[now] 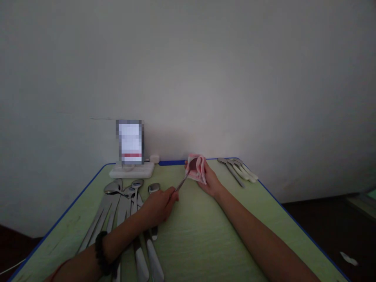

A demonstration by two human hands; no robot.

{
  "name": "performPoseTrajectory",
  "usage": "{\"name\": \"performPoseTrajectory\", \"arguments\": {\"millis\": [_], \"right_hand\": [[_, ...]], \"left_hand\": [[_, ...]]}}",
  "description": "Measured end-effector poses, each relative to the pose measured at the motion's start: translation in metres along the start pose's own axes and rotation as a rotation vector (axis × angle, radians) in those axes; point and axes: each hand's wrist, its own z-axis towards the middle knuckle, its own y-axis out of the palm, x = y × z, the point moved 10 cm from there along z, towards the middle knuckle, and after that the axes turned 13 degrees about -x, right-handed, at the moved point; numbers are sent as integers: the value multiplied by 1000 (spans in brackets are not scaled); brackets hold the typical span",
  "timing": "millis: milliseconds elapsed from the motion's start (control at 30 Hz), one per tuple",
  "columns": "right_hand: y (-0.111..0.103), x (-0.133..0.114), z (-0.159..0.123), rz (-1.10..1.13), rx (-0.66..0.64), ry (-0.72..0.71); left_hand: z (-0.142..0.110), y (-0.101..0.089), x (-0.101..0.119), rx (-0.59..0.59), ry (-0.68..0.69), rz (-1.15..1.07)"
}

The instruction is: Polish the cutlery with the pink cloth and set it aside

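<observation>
My left hand (160, 205) is closed round the handle of a metal spoon (182, 181), near the middle of the table. The spoon's bowl lies against a folded pink and white cloth (201, 172). My right hand (210, 181) holds that cloth from behind and below, with most of its fingers hidden by it. Under and beside my left forearm lie several spoons (113, 188) and other long metal cutlery, partly covered by the arm. A short spoon (154, 188) rests just behind my left hand.
Several spoons (241, 170), most with white handles, lie at the back right corner. A phone or screen (131, 141), blurred out, stands on a white base (132, 170) at the back left. The green table (194, 243) has a blue edge and meets the wall.
</observation>
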Motion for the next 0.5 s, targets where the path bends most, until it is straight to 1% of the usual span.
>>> {"name": "performPoseTrajectory", "arguments": {"millis": [167, 233, 333, 433, 500], "right_hand": [[-12, -1, -6, -254, 134, -28], [-16, -3, -8, -326, 164, -30], [-17, -4, -9, -379, 162, 5], [-15, -3, -9, -380, 130, 42], [-15, -2, -10, -374, 131, 56]], "left_hand": [[0, 0, 2, -11, 2, 81], [0, 1, 3, -17, 10, 114], [0, 3, 2, -23, 13, 146], [-1, 3, 2, -13, 26, 172], [-1, 5, 3, -14, 34, 203]]}}
